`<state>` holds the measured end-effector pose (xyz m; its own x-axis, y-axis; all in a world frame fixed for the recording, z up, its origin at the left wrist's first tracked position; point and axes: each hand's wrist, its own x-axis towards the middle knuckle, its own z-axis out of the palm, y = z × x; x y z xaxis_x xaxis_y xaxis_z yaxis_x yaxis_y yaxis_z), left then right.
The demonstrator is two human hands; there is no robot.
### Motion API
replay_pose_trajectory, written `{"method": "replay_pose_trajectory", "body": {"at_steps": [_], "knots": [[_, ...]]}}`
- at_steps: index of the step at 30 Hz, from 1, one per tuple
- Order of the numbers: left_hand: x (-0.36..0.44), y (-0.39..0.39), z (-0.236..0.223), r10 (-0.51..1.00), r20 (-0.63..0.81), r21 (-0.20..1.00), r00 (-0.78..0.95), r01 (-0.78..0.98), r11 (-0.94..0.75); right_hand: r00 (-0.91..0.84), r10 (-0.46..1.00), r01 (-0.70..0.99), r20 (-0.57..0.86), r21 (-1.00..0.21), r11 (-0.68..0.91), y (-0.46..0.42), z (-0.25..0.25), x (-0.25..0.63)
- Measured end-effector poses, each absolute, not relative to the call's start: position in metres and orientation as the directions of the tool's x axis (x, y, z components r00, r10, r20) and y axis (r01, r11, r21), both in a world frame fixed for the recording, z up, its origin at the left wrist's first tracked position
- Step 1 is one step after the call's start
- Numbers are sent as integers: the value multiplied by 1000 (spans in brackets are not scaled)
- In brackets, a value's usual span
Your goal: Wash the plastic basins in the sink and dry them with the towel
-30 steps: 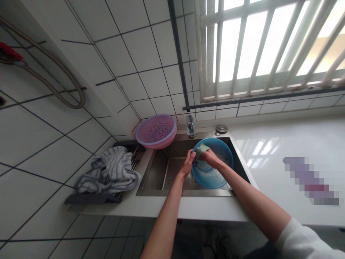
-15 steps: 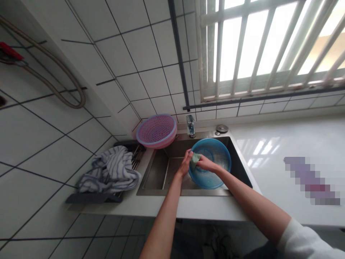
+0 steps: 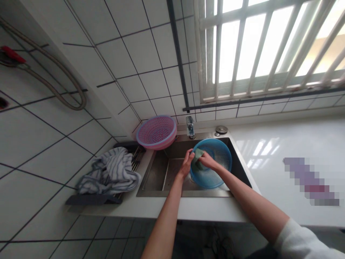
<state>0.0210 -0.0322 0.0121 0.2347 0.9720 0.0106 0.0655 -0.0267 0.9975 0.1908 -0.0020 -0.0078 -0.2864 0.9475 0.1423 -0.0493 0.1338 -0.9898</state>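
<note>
A blue plastic colander [image 3: 215,180] is tilted over the right part of the steel sink [image 3: 153,176], its inside facing me. My left hand [image 3: 186,163] is closed on the colander's left rim, thumb on the near side. With my right hand [image 3: 208,160] I hold a green cloth [image 3: 198,155] against the inner left wall of the colander. The fingers of my right hand are partly hidden by the cloth.
Behind the sink stands a chrome faucet [image 3: 190,126], with a metal drain strainer [image 3: 221,129] to its right. A pink basket [image 3: 157,133] leans at the back left corner. A striped towel [image 3: 113,171] lies on a dark rack. White countertop [image 3: 269,144] extends right.
My right hand has moved the green cloth slightly right and up along the colander's inner wall. The colander has shifted a little to the right, with my left hand still on its rim.
</note>
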Motion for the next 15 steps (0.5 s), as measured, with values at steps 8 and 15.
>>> {"method": "replay_pose_trajectory", "body": {"at_steps": [8,15], "knots": [[22,-32,14,979,2,997,203,76,-18,-367,915,-137,169,-982,127,-15,1,181],[24,-32,15,969,-45,999,244,1,46,-44,994,-230,95,-970,83,1,0,192]]}}
